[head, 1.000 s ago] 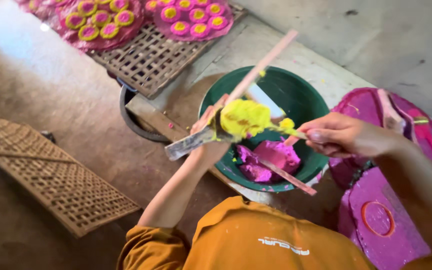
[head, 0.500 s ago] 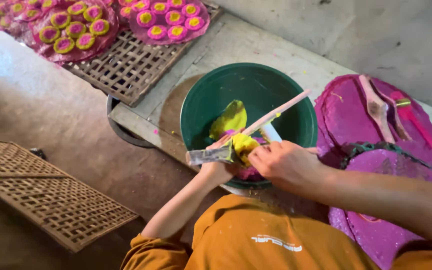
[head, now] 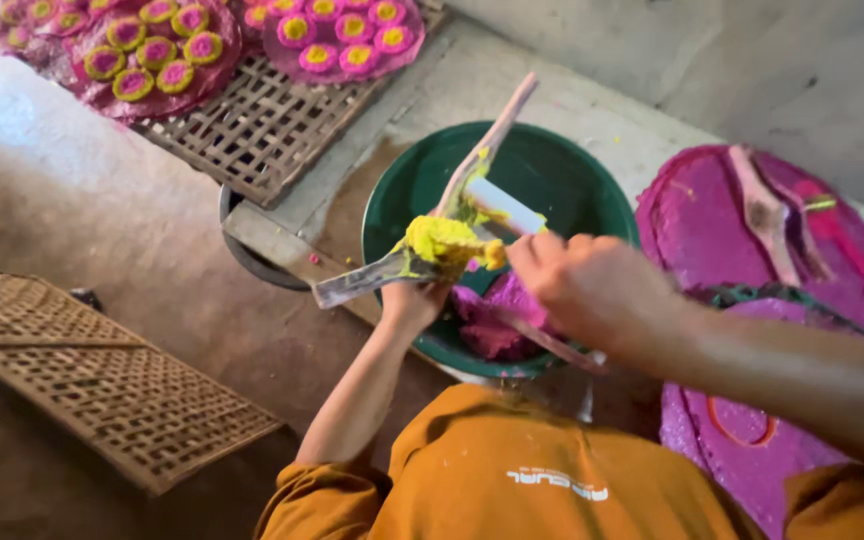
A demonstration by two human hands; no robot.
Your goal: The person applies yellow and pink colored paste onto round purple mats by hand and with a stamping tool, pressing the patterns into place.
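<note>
My left hand (head: pixel 414 300) grips a flat metal blade (head: pixel 357 281) that carries a lump of yellow paste (head: pixel 444 244), held over the near rim of a green basin (head: pixel 407 185). My right hand (head: pixel 582 280) is closed on a thin pink-stained stick (head: pixel 487 140) and presses against the yellow lump. Pink paste (head: pixel 497 315) lies in the basin's bottom, with another stick (head: pixel 542 340) across it.
A woven bamboo tray (head: pixel 262 130) at the back holds several round pink-and-yellow pieces (head: pixel 337 30). Another bamboo tray (head: pixel 92 375) lies on the floor at left. Pink-coated round lids (head: pixel 722 220) with sticks sit at right. A dark pot (head: pixel 237 245) stands beside the basin.
Both hands have stayed over the basin; the stick has swung more upright and the yellow lump now sits gathered on the blade.
</note>
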